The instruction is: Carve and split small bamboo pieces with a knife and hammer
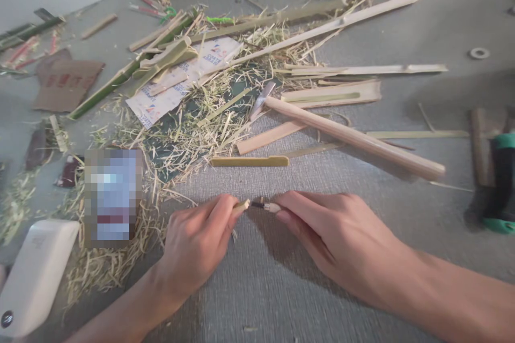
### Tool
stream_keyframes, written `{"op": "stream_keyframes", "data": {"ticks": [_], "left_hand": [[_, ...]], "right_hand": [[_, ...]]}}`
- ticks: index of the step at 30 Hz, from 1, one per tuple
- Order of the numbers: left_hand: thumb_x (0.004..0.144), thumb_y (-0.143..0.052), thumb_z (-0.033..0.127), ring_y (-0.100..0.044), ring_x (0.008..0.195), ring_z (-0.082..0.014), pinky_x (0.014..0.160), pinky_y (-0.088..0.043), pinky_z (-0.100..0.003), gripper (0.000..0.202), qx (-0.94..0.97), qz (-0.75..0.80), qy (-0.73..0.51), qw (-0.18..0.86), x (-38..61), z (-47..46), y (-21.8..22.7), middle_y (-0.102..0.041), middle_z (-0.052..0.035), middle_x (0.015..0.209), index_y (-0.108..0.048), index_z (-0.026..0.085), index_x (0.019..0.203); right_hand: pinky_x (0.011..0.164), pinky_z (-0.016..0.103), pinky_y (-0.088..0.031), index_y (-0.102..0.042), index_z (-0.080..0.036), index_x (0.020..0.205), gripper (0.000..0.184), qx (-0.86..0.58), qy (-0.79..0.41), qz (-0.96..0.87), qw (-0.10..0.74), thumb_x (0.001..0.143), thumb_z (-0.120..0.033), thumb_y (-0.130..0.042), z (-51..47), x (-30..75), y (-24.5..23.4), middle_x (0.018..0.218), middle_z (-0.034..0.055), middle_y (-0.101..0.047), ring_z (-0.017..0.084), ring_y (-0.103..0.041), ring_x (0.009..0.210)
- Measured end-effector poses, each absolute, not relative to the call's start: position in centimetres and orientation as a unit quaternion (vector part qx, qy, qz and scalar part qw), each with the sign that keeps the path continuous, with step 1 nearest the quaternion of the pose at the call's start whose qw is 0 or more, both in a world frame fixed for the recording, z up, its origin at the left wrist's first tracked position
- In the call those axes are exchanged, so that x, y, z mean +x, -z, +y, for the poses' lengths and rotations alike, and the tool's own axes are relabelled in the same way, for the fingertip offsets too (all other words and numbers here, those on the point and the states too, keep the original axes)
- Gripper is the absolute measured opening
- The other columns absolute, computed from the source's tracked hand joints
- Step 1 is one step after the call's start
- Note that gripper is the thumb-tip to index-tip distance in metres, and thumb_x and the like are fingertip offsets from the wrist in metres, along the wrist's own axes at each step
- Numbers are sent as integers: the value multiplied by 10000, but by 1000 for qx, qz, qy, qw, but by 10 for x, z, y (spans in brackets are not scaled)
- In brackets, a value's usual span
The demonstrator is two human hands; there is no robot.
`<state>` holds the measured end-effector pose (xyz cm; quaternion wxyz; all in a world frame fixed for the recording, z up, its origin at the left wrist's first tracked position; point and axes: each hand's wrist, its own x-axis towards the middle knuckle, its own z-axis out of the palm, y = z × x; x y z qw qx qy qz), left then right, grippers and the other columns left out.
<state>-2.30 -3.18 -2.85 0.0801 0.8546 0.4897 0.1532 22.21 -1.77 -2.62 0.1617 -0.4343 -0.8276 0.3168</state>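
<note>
My left hand (197, 244) is closed in a pinch on a short pale bamboo piece (241, 206) whose tip pokes out to the right. My right hand (333, 236) pinches a second small pale piece (270, 207) with a dark tip, and the two ends almost meet over the grey mat (281, 289). Just beyond my fingers lies a short yellow-green bamboo strip (249, 161). A hammer with a long wooden handle (354, 138) lies behind it, with its metal head (261, 99) to the left.
Split bamboo strips (346, 20) and a heap of shavings (193, 118) cover the middle. A printed paper (181, 77) lies under them. A white case (36, 273) and a blurred box (112, 193) sit at the left, a green-handled tool (502, 182) at the right, and metal washers (478, 53) at the far right.
</note>
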Motion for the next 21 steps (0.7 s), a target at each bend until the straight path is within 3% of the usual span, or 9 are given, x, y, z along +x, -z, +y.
{"op": "stream_keyframes", "data": {"ticks": [21], "left_hand": [[1081,-452,203,-610,511,-111,459,-350,-243,159,864,476,-156,53,-23,-32,30,-694,5,734,-573,167,984]], "right_hand": [[524,284,-176,-590,-186,931,340,-433,-318,-828,161,1123,-316,-342,-17,222,24,687,-31,-536,106,-340,528]]}}
